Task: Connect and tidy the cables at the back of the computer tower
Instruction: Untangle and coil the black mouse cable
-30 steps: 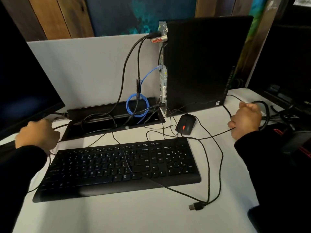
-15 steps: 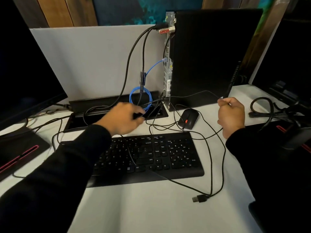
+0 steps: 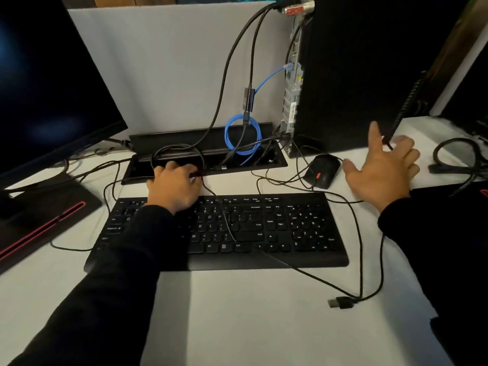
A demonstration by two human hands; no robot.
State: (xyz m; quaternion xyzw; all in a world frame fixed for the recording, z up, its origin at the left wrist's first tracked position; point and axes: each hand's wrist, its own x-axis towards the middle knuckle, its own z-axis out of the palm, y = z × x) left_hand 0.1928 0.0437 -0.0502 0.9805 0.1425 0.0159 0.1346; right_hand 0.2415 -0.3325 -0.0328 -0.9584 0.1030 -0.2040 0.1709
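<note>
The left hand reaches forward on a dark-sleeved arm, knuckles up, fingers curled round something dark. The right hand is raised, back toward the camera, fingers spread and straight, thumb out to the left.

Probably an office desk — monitor, keyboard, computer tower, grey divider panel.

A: We note the left hand, out by the monitor a second ago, now sits at the keyboard's back edge, fingers curled round a dark plug end at the desk cable tray.

B: And the right hand? We logged it fisted on a thin cable.

A: Now spread flat, fingers straight, cable dropped, beside the mouse.
</note>
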